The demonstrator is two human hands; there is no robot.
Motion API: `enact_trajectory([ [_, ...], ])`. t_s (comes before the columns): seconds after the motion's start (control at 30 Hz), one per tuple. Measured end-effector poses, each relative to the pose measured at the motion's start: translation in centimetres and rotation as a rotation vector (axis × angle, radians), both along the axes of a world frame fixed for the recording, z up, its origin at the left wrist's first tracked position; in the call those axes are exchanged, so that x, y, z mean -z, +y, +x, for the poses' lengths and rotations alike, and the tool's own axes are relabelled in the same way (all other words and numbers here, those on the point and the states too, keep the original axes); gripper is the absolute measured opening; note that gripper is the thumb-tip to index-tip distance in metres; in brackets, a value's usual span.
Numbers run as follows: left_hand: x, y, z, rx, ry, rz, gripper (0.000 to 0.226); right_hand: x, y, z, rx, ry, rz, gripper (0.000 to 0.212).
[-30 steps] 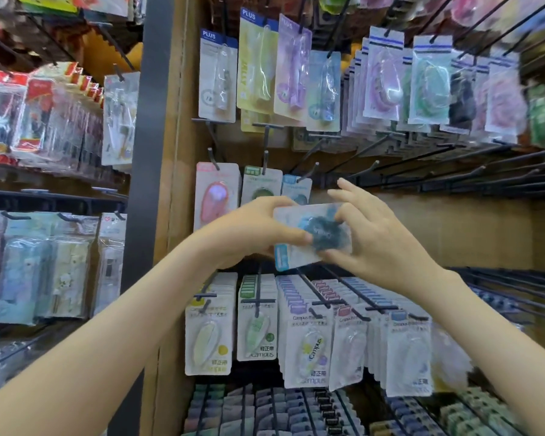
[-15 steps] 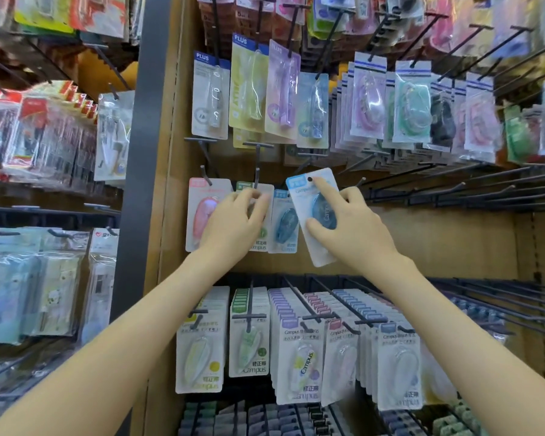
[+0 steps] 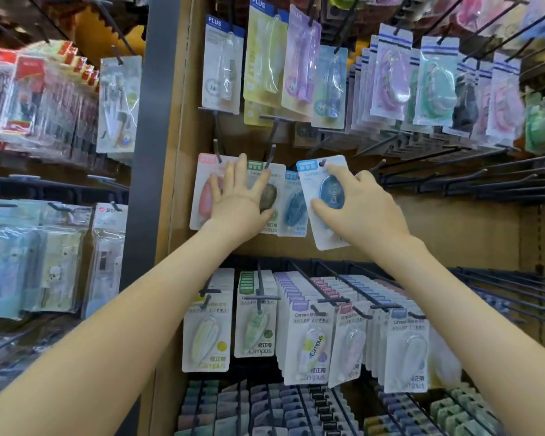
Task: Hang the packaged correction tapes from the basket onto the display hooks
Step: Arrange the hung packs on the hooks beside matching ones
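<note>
Up at the pegboard display, the right hand [image 3: 362, 209] grips a blue correction tape package [image 3: 329, 190], thumb at the lower edge of its blister and forefinger stretched up across the card. The package is tilted, its top leaning left, and it partly overlaps a second blue package [image 3: 294, 209] already hanging just beside it. The punched hole sits at the top of the card; whether a hook passes through it cannot be told. The left hand [image 3: 238, 199] lies flat with fingers spread and straight, pressing on a pink package [image 3: 203, 190] and a green package [image 3: 269, 196] that hang side by side from short black hooks [image 3: 270, 155]. Bare hooks [image 3: 453, 180] run off to the right on the same row. Below hang rows of white Campus packages [image 3: 312, 344], and above hang tall PLUS packages [image 3: 222, 67].
</note>
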State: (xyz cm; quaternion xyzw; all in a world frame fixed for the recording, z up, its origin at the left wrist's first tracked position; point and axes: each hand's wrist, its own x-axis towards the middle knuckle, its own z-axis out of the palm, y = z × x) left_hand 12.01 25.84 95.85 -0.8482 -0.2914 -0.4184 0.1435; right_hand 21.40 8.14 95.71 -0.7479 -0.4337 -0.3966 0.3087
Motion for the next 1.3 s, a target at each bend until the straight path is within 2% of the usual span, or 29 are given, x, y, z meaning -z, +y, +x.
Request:
enact_trajectory([
  [0.13, -0.2, 0.4, 0.5, -0.060, 0.045, 0.049, 0.080, -0.7, 2.2, 1.1, 0.006, 0.107, -0.064, 0.065],
  [0.27, -0.3, 0.8, 0.9, -0.127, 0.008, 0.007, 0.082, -1.1, 6.5, 2.5, 0.016, 0.206, -0.135, 0.081],
  [0.47, -0.4, 1.7, 1.1, -0.079, 0.009, -0.014, 0.079, -0.7, 11.4, 3.7, 0.020, 0.345, -0.136, 0.093],
  [0.63, 0.8, 0.5, -0.7, -0.001, -0.011, 0.063, 0.073, 0.4, 9.0, 2.8, 0.074, 0.307, -0.179, 0.087],
  [0.8, 4.7, -4.6, -2.9, 0.125, -0.178, 0.127, 0.065, 4.0, 2.4, -0.3, -0.117, 0.133, -0.113, 0.067],
  [0.87, 8.0, -7.5, -3.5, 0.205, -0.281, 0.203, 0.058, 7.0, -1.0, -1.5, -0.186, 0.048, -0.059, 0.061],
  [0.93, 12.3, -10.9, -4.1, 0.261, -0.343, 0.194, 0.054, 10.9, -4.6, -2.5, -0.274, -0.020, 0.020, 0.054],
  [1.0, 17.2, -14.5, -4.9, 0.264, -0.346, 0.127, 0.054, 15.8, -7.9, -3.2, -0.358, -0.022, 0.077, 0.048],
  [1.1, 26.3, -19.4, -5.9, 0.297, -0.264, -0.020, 0.049, 24.9, -12.5, -3.6, -0.414, 0.048, 0.009, 0.042],
  [1.2, 37.6, -23.7, -7.2, 0.341, -0.077, -0.237, 0.041, 36.2, -16.4, -3.7, -0.425, 0.308, -0.199, 0.042],
  [1.3, 49.8, -27.0, -8.6, 0.353, 0.138, -0.475, 0.036, 48.5, -19.9, -3.7, -0.346, 0.646, -0.512, 0.050],
])
